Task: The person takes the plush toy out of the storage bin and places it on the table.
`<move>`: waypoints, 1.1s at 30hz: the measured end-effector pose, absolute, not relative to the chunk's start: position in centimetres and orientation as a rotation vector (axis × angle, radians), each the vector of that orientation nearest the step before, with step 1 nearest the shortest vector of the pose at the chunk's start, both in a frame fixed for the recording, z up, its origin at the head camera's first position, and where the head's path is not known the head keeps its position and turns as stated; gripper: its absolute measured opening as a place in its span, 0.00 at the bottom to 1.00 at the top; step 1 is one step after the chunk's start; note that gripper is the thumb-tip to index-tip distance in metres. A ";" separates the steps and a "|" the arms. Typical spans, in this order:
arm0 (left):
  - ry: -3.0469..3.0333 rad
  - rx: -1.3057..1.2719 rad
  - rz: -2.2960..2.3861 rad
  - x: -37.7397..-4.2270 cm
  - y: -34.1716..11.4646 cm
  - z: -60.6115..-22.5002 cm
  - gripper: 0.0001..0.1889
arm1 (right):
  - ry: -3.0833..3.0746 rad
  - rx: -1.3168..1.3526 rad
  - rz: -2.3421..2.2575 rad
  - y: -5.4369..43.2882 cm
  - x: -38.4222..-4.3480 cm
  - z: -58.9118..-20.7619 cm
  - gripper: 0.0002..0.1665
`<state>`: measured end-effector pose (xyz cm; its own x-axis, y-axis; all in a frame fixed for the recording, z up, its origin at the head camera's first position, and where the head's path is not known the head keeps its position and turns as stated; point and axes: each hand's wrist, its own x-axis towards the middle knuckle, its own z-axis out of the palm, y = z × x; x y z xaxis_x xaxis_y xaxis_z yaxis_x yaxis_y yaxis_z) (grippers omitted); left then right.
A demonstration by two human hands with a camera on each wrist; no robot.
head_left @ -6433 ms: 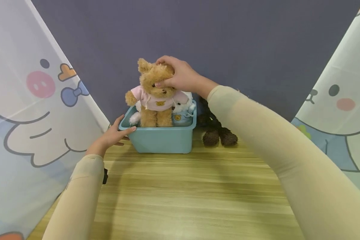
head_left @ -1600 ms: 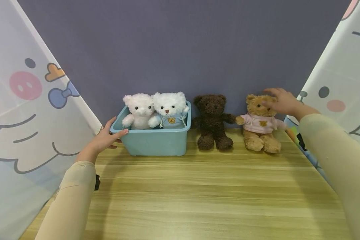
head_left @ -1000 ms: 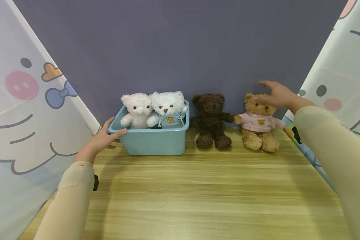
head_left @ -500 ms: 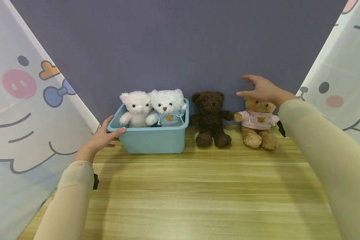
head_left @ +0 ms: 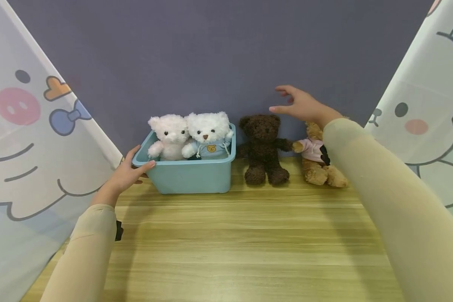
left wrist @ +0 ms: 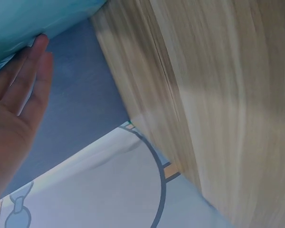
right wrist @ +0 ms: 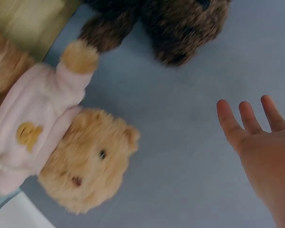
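Observation:
My left hand (head_left: 123,176) rests against the left corner of a light blue plastic bin (head_left: 192,178), thumb along the front rim. In the left wrist view its fingers (left wrist: 35,76) lie fairly straight against the bin's side. Inside the bin sit a pale pink teddy bear (head_left: 171,136) and a white teddy bear (head_left: 209,134) in a blue hoodie. My right hand (head_left: 303,105), fingers spread and holding nothing, hovers above and right of a dark brown teddy bear (head_left: 264,147). Partly behind my right forearm sits a tan teddy bear (head_left: 313,153) in a pink hoodie.
Everything stands on a wood-grain tabletop (head_left: 226,239). A dark grey backdrop (head_left: 226,54) rises right behind the bin and bears. Cartoon-printed curtains (head_left: 41,167) slant in on both sides.
At first my right hand held the tan bear over the bin; it now sits at the far right, let go. The right hand has since moved left toward the brown bear. The left hand stays.

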<state>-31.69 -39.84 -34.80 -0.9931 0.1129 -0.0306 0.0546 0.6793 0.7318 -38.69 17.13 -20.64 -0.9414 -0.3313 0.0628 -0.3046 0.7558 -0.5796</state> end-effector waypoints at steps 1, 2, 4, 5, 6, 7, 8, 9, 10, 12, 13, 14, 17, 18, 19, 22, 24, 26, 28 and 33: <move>2.816 0.146 1.221 -31.7 -39.8 -34.8 0.55 | 2.902 -0.536 -0.946 16.7 -38.7 -20.6 0.59; 2.820 0.153 1.223 -31.7 -39.7 -34.9 0.55 | 2.902 -0.548 -0.947 16.2 -38.7 -20.6 0.58; 2.835 0.164 1.221 -31.7 -39.6 -34.9 0.56 | 2.903 -0.569 -0.946 15.2 -38.8 -20.5 0.58; 2.846 0.169 1.217 -31.7 -39.6 -34.9 0.55 | 2.904 -0.578 -0.946 14.7 -38.8 -20.6 0.57; 2.857 0.172 1.213 -31.7 -39.6 -34.9 0.55 | 2.903 -0.587 -0.946 14.1 -38.9 -20.6 0.57; 2.870 0.174 1.208 -31.7 -39.6 -34.8 0.55 | 2.902 -0.594 -0.947 13.6 -38.9 -20.7 0.57; 2.882 0.173 1.206 -31.7 -39.6 -34.8 0.55 | 2.900 -0.600 -0.948 13.0 -38.9 -20.7 0.56; 2.893 0.172 1.205 -31.7 -39.6 -34.7 0.55 | 2.898 -0.605 -0.947 12.4 -38.9 -20.7 0.56; 2.900 0.167 1.210 -31.6 -39.6 -34.7 0.55 | 2.894 -0.609 -0.948 11.8 -38.9 -20.8 0.56; 2.920 0.150 1.224 -31.6 -39.4 -34.5 0.54 | 2.882 -0.625 -0.948 10.7 -38.8 -20.8 0.55; 2.928 0.139 1.233 -31.5 -39.3 -34.4 0.54 | 2.874 -0.639 -0.946 10.2 -38.8 -20.8 0.55; 2.932 0.128 1.244 -31.5 -39.2 -34.4 0.54 | 2.869 -0.658 -0.942 9.7 -38.7 -20.8 0.55; 2.940 0.105 1.276 -31.5 -38.8 -34.3 0.55 | 2.858 -0.715 -0.926 8.3 -38.8 -20.7 0.55; 2.936 0.103 1.278 -31.6 -38.8 -34.3 0.55 | 2.856 -0.733 -0.923 7.9 -38.8 -20.7 0.55; 2.927 0.100 1.285 -31.6 -38.7 -34.2 0.55 | 2.854 -0.750 -0.921 7.5 -38.8 -20.7 0.54; 2.894 0.102 1.283 -31.7 -38.8 -34.1 0.54 | 2.858 -0.783 -0.904 6.1 -38.9 -20.7 0.54; 2.868 0.100 1.275 -31.8 -38.8 -34.0 0.53 | 2.867 -0.789 -0.876 5.3 -38.9 -20.7 0.54; 2.841 0.098 1.275 -31.8 -38.7 -33.9 0.53 | 2.872 -0.783 -0.848 4.5 -38.9 -20.8 0.54; 2.815 0.090 1.281 -31.8 -38.7 -33.8 0.54 | 2.869 -0.773 -0.832 3.7 -38.9 -20.9 0.54; 2.795 0.064 1.283 -31.5 -38.8 -33.4 0.55 | 2.833 -0.760 -0.830 1.7 -39.1 -21.4 0.55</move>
<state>-31.54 -38.84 -33.39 -0.9970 0.0652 -0.0419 0.0107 0.6519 0.7583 -39.06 1.70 -21.38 -0.8716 -0.4878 0.0486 -0.4369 0.7281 -0.5282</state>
